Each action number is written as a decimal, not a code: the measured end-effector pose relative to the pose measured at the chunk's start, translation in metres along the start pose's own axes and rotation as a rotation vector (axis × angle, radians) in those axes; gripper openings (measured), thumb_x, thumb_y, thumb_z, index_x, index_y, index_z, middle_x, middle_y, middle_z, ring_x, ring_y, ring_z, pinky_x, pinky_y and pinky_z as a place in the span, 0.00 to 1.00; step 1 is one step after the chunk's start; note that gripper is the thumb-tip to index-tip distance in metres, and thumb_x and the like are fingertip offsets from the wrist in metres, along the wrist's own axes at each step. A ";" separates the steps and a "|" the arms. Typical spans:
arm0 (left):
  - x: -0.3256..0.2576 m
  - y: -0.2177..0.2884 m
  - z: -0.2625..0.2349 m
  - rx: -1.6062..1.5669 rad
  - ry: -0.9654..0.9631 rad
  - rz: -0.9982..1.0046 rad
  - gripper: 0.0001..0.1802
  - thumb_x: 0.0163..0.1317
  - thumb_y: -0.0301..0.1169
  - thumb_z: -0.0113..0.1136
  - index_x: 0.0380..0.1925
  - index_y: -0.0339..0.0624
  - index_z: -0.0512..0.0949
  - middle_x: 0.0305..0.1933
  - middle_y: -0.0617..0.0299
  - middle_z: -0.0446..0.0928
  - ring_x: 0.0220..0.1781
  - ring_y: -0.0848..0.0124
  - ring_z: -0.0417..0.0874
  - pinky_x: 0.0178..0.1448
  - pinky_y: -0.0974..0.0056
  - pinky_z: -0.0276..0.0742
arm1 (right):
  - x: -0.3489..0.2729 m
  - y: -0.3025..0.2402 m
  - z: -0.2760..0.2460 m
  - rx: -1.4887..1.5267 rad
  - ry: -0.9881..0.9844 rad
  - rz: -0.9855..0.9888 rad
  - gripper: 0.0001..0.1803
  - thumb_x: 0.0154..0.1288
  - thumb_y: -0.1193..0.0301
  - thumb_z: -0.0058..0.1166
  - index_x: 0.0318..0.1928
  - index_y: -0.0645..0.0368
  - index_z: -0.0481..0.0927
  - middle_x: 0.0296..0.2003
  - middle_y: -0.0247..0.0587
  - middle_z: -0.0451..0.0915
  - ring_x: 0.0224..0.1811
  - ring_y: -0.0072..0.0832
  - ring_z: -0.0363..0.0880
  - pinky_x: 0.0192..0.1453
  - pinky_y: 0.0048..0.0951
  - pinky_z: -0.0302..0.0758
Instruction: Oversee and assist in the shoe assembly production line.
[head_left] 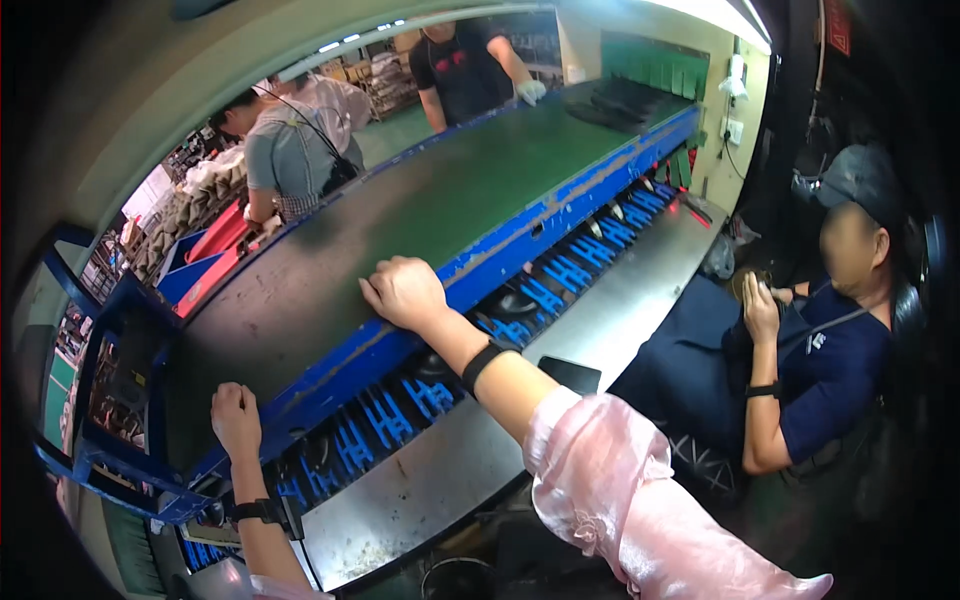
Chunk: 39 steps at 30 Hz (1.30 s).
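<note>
A long conveyor with a dark green belt (330, 265) and a scuffed blue metal side rail (540, 228) runs from the near left to the far right. My right hand (405, 292) rests at the belt's near edge, its fingers loosely curled, with nothing showing in them. Further left, my left hand (236, 420) is closed in a loose fist over the belt's near edge by the rail, and nothing sticks out of it. The undersides of both hands are hidden. No item lies beside either hand on the belt.
Below the rail are slotted blue racks (385, 415) and a metal shelf (400, 490) holding a dark flat object (570, 374). A blue frame (120, 390) stands at the left end. One person (815, 350) sits at right; others (465, 75) stand beyond the belt. Dark pieces (625, 103) lie far right.
</note>
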<state>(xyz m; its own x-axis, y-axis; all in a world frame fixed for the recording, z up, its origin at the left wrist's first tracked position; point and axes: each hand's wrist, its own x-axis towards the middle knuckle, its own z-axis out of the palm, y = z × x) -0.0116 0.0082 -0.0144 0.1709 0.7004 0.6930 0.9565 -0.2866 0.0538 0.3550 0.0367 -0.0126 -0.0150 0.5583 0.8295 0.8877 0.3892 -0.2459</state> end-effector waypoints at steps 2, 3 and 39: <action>0.005 0.000 -0.004 0.073 -0.057 0.022 0.11 0.67 0.31 0.57 0.29 0.34 0.79 0.40 0.57 0.78 0.44 0.56 0.79 0.48 0.52 0.75 | 0.006 0.001 0.001 -0.016 0.001 0.004 0.21 0.63 0.61 0.56 0.16 0.58 0.81 0.22 0.42 0.80 0.31 0.41 0.81 0.38 0.42 0.79; 0.008 0.001 -0.006 0.147 -0.098 0.040 0.12 0.67 0.33 0.56 0.29 0.34 0.79 0.42 0.57 0.78 0.45 0.56 0.79 0.48 0.52 0.74 | 0.008 0.002 0.001 -0.032 0.010 -0.009 0.21 0.63 0.61 0.56 0.16 0.58 0.81 0.22 0.42 0.80 0.31 0.41 0.81 0.38 0.42 0.80; 0.009 0.015 -0.005 -0.022 0.137 -0.052 0.12 0.63 0.29 0.61 0.24 0.33 0.82 0.36 0.57 0.85 0.42 0.57 0.83 0.47 0.55 0.79 | 0.009 0.003 -0.008 -0.038 -0.098 -0.029 0.23 0.64 0.56 0.55 0.18 0.58 0.83 0.25 0.36 0.82 0.37 0.37 0.80 0.46 0.39 0.79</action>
<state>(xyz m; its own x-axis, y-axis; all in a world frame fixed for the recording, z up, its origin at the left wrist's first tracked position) 0.0032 0.0065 -0.0037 0.0865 0.6195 0.7802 0.9576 -0.2677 0.1065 0.3612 0.0378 -0.0019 -0.0841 0.6172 0.7823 0.9032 0.3788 -0.2018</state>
